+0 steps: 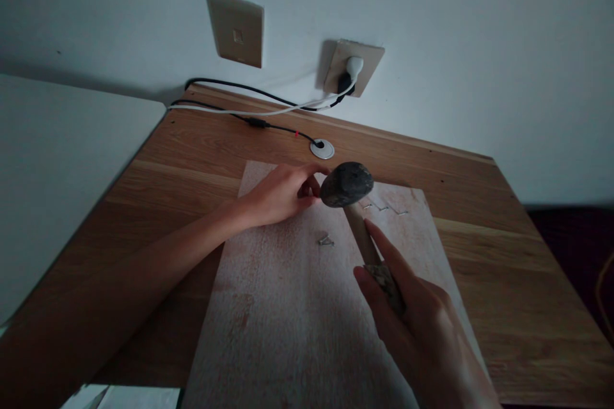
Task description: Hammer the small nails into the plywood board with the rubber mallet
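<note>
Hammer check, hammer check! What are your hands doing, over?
Right hand gripping hammer by its wooden handle. Left hand pinched beside hammer head. Loose nails on pale board.

We look from the person's head, forward and down, close over a pale board (288,313) on a wooden desk (518,268). The desk's far edge and a white wall (455,25) fill the top of our only view.
</note>
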`<state>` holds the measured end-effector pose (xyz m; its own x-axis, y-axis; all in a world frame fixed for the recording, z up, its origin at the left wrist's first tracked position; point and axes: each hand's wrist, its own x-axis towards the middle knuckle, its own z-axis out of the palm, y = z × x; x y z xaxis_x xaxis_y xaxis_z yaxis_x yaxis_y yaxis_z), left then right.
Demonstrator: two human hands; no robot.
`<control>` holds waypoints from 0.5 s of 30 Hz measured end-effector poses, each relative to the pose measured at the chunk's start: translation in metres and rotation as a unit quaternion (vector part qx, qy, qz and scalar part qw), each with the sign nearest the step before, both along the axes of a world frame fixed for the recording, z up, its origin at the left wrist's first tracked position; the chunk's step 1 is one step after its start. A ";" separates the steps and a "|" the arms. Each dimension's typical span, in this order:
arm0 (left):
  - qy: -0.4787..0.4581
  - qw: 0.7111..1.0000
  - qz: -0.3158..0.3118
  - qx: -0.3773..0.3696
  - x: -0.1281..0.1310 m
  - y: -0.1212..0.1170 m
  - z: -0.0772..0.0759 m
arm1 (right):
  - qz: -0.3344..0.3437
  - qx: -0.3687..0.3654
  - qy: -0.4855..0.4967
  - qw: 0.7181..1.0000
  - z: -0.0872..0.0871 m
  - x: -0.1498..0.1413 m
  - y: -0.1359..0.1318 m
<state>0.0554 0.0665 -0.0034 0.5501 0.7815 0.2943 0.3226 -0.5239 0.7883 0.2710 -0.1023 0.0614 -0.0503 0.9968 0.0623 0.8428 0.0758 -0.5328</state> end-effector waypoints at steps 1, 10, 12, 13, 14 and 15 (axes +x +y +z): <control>0.001 1.000 0.000 0.001 0.000 0.000 0.001 | 0.001 -0.003 -0.002 1.000 0.000 0.000 0.000; 0.003 1.000 0.001 -0.001 0.001 0.001 0.000 | -0.002 -0.002 -0.014 1.000 0.001 0.001 0.000; 0.000 1.000 -0.002 0.001 0.001 0.001 0.000 | 0.006 -0.001 -0.013 1.000 0.000 0.002 0.001; 0.000 1.000 -0.003 0.002 0.000 0.001 -0.001 | 0.006 0.003 -0.014 1.000 -0.001 0.002 0.001; 0.002 1.000 -0.003 0.003 0.000 0.001 -0.001 | 0.008 0.007 -0.013 1.000 -0.001 0.003 0.001; 0.004 1.000 -0.003 0.004 0.000 0.001 -0.001 | 0.008 0.012 -0.011 1.000 -0.001 0.003 0.001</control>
